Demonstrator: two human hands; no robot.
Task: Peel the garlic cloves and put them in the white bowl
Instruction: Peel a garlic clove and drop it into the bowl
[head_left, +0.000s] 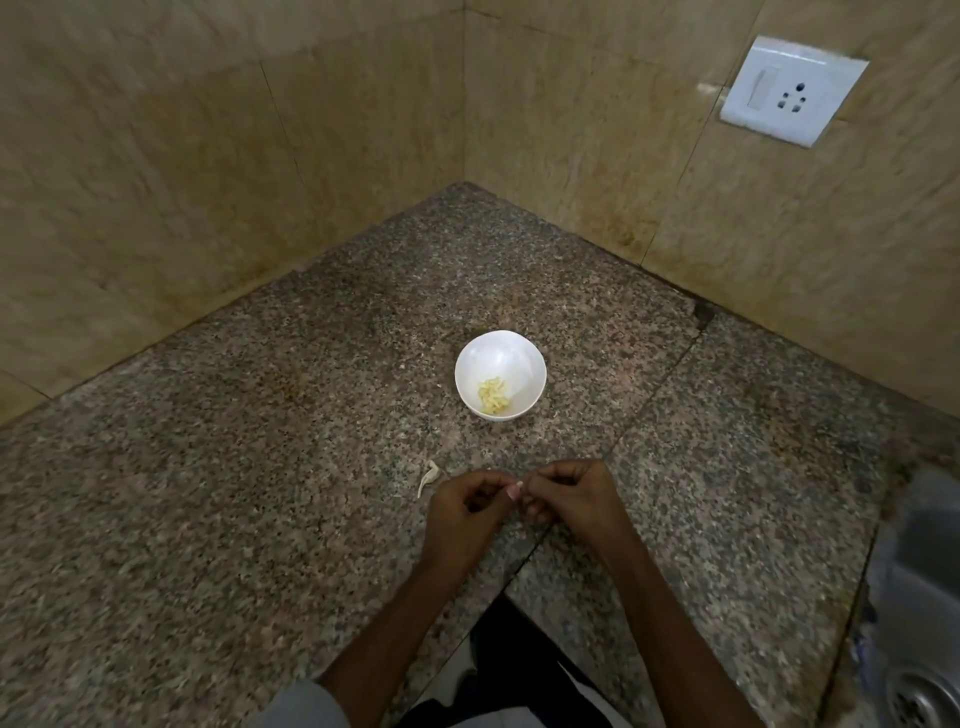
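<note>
A small white bowl (500, 374) stands on the granite counter and holds several peeled yellowish garlic cloves (493, 396). Nearer to me, my left hand (465, 512) and my right hand (566, 493) meet above the counter. Both pinch a small pale garlic clove (514, 489) between their fingertips; most of the clove is hidden by the fingers. A scrap of white garlic skin (429, 477) lies on the counter just left of my left hand.
The counter (260, 493) sits in a corner between two tiled walls. A white switch and socket plate (792, 89) is on the right wall. A steel sink (919, 623) with its drain lies at the lower right edge.
</note>
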